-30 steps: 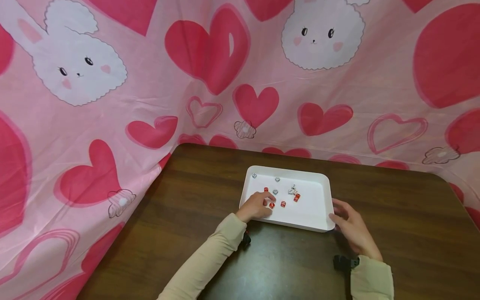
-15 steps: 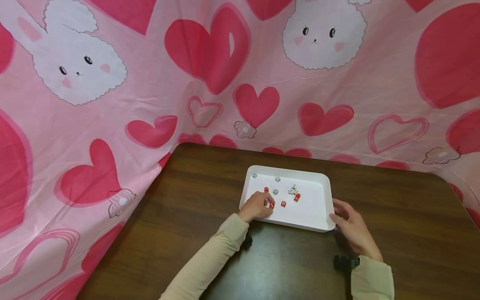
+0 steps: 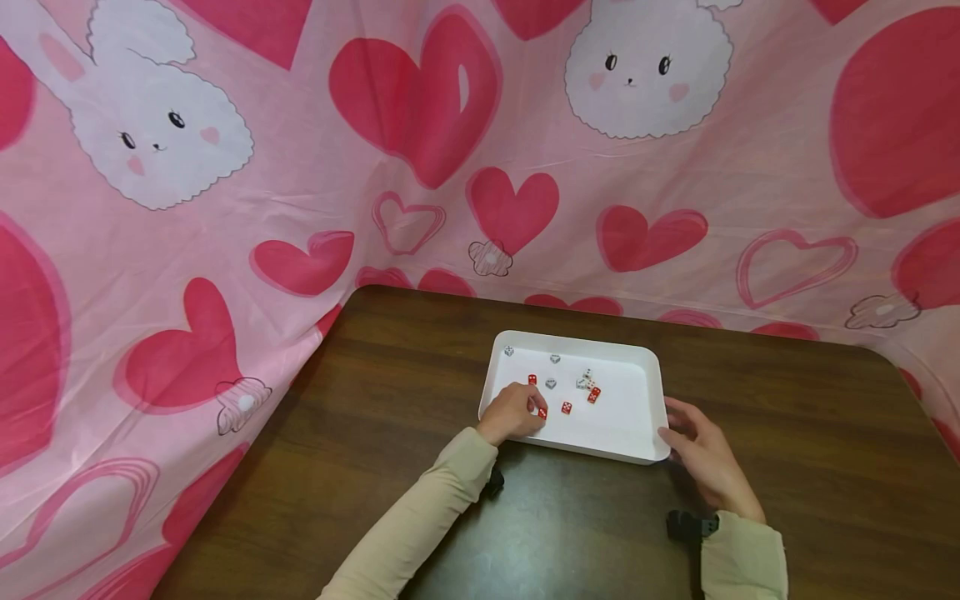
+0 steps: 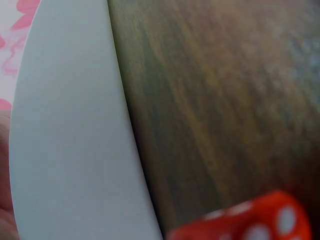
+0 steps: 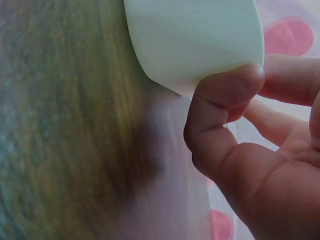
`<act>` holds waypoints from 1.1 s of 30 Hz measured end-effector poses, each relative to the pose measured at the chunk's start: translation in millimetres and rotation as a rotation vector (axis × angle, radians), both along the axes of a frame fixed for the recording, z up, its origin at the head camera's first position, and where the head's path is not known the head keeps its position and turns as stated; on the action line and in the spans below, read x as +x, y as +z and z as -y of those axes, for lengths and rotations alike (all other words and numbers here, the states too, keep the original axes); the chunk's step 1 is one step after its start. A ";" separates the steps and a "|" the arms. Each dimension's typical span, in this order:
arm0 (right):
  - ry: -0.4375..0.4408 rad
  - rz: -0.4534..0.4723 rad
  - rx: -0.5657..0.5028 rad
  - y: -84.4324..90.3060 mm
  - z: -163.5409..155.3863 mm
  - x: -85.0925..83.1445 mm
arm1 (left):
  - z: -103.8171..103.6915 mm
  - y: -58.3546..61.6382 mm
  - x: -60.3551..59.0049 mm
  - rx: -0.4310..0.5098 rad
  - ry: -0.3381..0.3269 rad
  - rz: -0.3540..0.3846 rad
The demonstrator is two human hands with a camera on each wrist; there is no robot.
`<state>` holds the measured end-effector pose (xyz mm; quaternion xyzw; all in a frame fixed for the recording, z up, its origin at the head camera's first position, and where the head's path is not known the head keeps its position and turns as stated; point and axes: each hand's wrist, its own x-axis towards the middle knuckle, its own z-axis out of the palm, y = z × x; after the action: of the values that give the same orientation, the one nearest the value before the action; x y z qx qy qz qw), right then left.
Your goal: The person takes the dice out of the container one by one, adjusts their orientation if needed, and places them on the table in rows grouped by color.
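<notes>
A shallow white tray point(image 3: 626, 421) holds several red and several pale dice. My left hand point(image 3: 512, 412) reaches over its near left rim, with thumb and fingertips pinching a red die point(image 3: 542, 413) low in the tray. Close by lie another red die point(image 3: 566, 408), a red die point(image 3: 532, 379) and a pale die point(image 3: 551, 383). At the tray's right end, my right hand point(image 3: 705, 454) grips the edge. Its bent thumb point(image 5: 227, 87) presses the outer wall in the right wrist view. A blurred red die point(image 4: 250, 220) shows outside the tray in the left wrist view.
The tray stands on a dark brown wooden table point(image 3: 360, 400). Farther inside it are red dice point(image 3: 594, 394) by pale ones, plus pale dice point(image 3: 555, 358) near the far wall. A pink cloth point(image 3: 405, 225) with hearts and rabbits hangs behind the table.
My left thumb and fingers have come together on the red die, which has shifted very slightly. My right hand and the tray have stayed in place.
</notes>
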<state>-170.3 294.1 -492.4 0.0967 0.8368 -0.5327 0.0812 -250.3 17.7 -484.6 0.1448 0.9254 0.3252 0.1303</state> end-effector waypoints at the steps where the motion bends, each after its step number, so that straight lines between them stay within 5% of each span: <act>1: 0.000 -0.001 -0.001 0.2 0.0 0.1 | 0.1 0.0 0.0 0.002 0.001 -0.002; 21: 0.016 -0.014 -0.011 -1.3 -2.1 0.6 | 6.0 -6.3 -1.1 0.066 -0.031 -0.053; 33: 0.020 -0.012 -0.018 0.1 -1.8 1.7 | 7.6 -1.6 -0.3 0.121 -0.007 -0.019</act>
<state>-168.6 295.9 -492.3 0.0843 0.8334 -0.5400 0.0824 -250.6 10.1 -486.2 0.1590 0.9046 0.3787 0.1136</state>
